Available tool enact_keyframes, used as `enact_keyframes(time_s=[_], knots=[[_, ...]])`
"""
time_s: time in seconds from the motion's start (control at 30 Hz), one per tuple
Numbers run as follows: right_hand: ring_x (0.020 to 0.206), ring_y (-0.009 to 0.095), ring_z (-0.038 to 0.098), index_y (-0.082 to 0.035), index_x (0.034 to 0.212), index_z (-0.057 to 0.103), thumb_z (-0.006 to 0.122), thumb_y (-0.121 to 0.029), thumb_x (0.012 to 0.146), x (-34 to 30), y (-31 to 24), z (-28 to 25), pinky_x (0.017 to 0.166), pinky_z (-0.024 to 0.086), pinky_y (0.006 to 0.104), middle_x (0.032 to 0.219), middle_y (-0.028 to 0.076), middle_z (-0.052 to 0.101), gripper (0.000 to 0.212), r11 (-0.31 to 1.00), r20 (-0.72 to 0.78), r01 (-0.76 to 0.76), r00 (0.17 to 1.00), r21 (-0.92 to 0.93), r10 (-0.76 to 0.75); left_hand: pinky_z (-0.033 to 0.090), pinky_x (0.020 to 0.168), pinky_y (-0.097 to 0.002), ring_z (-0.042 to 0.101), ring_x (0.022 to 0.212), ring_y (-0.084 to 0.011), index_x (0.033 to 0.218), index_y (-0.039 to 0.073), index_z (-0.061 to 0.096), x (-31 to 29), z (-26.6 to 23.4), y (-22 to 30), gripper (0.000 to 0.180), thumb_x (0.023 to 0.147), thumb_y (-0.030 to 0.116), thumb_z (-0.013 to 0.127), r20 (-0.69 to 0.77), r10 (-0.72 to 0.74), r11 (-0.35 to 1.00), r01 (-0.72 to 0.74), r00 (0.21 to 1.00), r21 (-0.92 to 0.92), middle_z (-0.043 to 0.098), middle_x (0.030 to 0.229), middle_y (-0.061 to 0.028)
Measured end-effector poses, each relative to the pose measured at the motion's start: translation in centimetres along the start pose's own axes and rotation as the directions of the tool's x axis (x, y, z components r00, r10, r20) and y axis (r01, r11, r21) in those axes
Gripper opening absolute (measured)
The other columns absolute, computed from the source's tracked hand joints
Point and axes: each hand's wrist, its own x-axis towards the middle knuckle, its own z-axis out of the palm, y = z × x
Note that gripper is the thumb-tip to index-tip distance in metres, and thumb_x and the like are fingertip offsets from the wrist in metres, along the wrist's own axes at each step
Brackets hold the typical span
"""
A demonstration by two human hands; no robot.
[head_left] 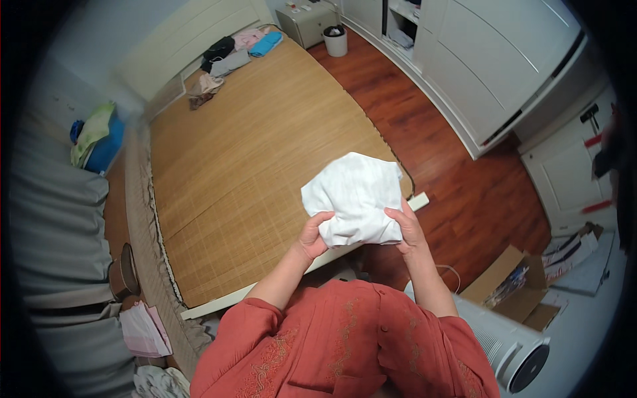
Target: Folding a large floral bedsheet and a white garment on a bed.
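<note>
A bundled white cloth [358,192], perhaps a folded garment, is held up in front of me over the near right corner of the bed. My left hand [316,233] grips its lower left side, thumb on top and the other fingers hidden underneath. On the lower right side my right hand [407,227] holds it the same way, thumb over the cloth. The bed's tan woven mat [265,166] lies beyond and below the cloth.
Clothes, among them a blue folded piece [266,44] and a grey one [230,64], lie at the bed's far end. A white wastebasket [336,44] stands beside a nightstand [309,24]. To my right are an open cardboard box [494,282] and a white tower appliance [494,341].
</note>
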Motion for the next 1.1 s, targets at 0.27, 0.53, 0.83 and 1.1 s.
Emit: enact_keyframes(time_s=[0.27, 0.53, 0.83, 1.1], knots=[[0.113, 0.024, 0.043, 0.002, 0.129, 0.028, 0.05, 0.001, 0.073, 4.4, -9.4, -2.1, 0.095, 0.034, 0.0337, 0.124, 0.015, 0.042, 0.061, 0.956, -0.068, 0.078, 0.993, -0.284, -0.101, 0.042, 0.089, -0.0451, 0.052, 0.103, -0.0308, 0.124, -0.004, 0.033, 10.7, 3.4, 0.7, 0.05, 0.079, 0.012, 0.049, 0.139, -0.092, 0.989, 0.107, 0.986, -0.106, 0.049, 0.117, -0.0175], [0.116, 0.025, 0.041, 0.001, 0.13, 0.027, 0.045, -0.001, 0.071, 10.6, -14.8, -4.8, 0.096, 0.034, 0.0348, 0.127, 0.015, 0.04, 0.062, 0.974, -0.072, 0.033, 0.996, -0.223, -0.05, 0.039, 0.093, -0.0454, 0.049, 0.108, -0.0314, 0.124, -0.003, 0.032, 16.6, 7.6, 2.3, 0.052, 0.077, 0.011, 0.051, 0.183, 0.085, 0.98, -0.049, 0.979, -0.191, 0.047, 0.12, -0.0183], [0.114, 0.024, 0.043, 0.001, 0.129, 0.03, 0.045, -0.001, 0.07, 19.3, -21.9, -12.6, 0.095, 0.035, 0.0341, 0.125, 0.015, 0.042, 0.061, 0.981, 0.066, -0.11, 0.99, -0.158, 0.121, 0.037, 0.094, -0.0465, 0.047, 0.109, -0.0334, 0.123, -0.004, 0.033, 25.2, 11.3, 0.7, 0.052, 0.077, 0.011, 0.051, 0.058, 0.261, 0.927, -0.234, 0.964, -0.294, 0.046, 0.12, -0.0194], [0.115, 0.024, 0.042, 0.001, 0.129, 0.028, 0.044, -0.003, 0.072, 25.4, -33.3, -22.8, 0.096, 0.034, 0.0345, 0.126, 0.014, 0.041, 0.06, 0.966, 0.072, -0.205, 0.973, -0.158, 0.218, 0.036, 0.095, -0.0437, 0.047, 0.11, -0.0311, 0.124, -0.004, 0.033, 38.1, 18.9, -4.1, 0.052, 0.077, 0.009, 0.053, -0.115, 0.313, 0.892, -0.334, 0.943, -0.306, 0.046, 0.12, -0.0176]])
